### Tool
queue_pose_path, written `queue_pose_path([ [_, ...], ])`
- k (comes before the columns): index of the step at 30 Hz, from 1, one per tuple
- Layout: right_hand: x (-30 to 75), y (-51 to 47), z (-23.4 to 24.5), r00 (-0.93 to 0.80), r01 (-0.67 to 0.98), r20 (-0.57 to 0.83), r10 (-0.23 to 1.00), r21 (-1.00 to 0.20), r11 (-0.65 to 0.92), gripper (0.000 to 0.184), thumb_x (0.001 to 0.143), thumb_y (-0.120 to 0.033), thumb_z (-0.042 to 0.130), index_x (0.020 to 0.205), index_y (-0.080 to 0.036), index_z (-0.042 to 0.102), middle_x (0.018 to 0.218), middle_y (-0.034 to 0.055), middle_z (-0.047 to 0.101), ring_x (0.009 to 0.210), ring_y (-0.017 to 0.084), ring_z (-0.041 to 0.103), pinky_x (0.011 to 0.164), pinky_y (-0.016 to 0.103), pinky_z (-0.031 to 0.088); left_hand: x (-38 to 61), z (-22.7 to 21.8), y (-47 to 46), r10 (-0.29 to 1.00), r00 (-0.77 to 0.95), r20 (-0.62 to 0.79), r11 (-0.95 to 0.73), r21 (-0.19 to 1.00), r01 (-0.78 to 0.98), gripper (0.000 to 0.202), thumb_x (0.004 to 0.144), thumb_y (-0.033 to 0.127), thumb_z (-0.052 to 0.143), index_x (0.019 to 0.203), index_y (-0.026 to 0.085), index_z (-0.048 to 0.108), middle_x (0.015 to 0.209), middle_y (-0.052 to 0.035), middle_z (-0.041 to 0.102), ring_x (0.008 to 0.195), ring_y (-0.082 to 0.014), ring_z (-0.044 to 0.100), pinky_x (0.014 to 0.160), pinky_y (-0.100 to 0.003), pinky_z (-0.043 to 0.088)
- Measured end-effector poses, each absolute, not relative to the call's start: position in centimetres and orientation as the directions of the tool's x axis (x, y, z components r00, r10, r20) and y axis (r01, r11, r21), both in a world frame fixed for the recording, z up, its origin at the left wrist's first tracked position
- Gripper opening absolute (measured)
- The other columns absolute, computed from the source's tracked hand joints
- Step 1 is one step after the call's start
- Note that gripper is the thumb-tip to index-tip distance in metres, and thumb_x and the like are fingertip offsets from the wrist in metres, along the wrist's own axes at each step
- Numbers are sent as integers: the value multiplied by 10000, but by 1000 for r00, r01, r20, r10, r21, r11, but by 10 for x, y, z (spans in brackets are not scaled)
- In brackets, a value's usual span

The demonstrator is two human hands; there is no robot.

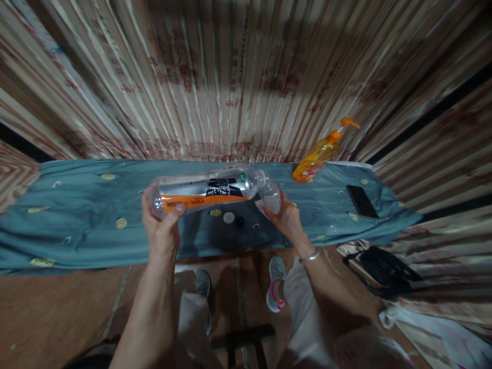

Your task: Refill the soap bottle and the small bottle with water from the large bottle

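Note:
My left hand (163, 218) is closed around the base of a large clear plastic bottle (203, 189) with a silver and orange label. The bottle lies almost level in the air, its uncapped neck pointing right. In my right hand (287, 215) is a small clear container (272, 197), tilted, its upper end at the bottle's mouth; whether the two touch I cannot tell. Something pale, like a paper piece, shows by the right fingers. Below the bottle, a white cap (229, 218) and a small black object (240, 221) lie on the teal cloth (92, 205).
An orange pump bottle (315, 158) stands at the back right of the cloth-covered table. A black phone (362, 201) lies near the right end. Striped curtains (215, 92) hang behind. On the floor at right are a black bag (384, 269) and a white bag (434, 328).

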State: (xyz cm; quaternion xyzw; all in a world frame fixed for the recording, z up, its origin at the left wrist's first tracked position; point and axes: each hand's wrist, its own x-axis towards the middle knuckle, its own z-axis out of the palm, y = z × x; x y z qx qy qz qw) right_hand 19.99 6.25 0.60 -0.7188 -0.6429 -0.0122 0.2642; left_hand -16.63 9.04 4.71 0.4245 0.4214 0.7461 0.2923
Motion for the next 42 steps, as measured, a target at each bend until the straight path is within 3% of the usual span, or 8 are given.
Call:
queue_pose_path([
  [9,200,62,7,163,934,364,917,-356,-24,821,1155,-681,776,1711,-81,707,1125,222,977,1002,392,945,871,416,722,-172,47,89,806,-411,425,-464,886,5,831,804,771,1107,1489,383,843,1586,-101,860,1528,-456,817,1373,-691,655],
  [19,200,62,7,177,923,332,927,-383,-39,794,1102,-558,846,1712,-69,709,1248,269,982,1099,413,966,932,433,737,-166,51,89,819,-442,366,-450,887,-99,901,720,705,1152,1472,344,811,1561,-89,829,1494,-389,782,1345,-573,636],
  [26,197,61,10,185,924,334,924,-379,-48,818,1133,-635,803,1707,-60,707,1209,267,982,1066,409,960,910,426,723,-165,52,90,811,-465,356,-455,883,-116,897,709,667,1156,1453,306,809,1548,-109,822,1485,-396,781,1373,-604,611],
  [34,198,62,8,191,922,337,922,-385,-50,810,1120,-604,832,1706,-58,718,1239,271,988,1086,402,969,920,415,726,-171,57,85,841,-417,344,-429,895,-127,866,684,677,1193,1417,371,850,1561,-77,849,1574,-449,764,1385,-653,615],
  [42,200,62,5,177,921,365,914,-388,-23,833,1137,-671,805,1706,-67,723,1240,272,986,1095,409,964,923,433,737,-173,48,88,827,-399,396,-461,884,-80,851,769,712,1168,1487,382,852,1593,-79,844,1583,-450,774,1407,-678,614],
])
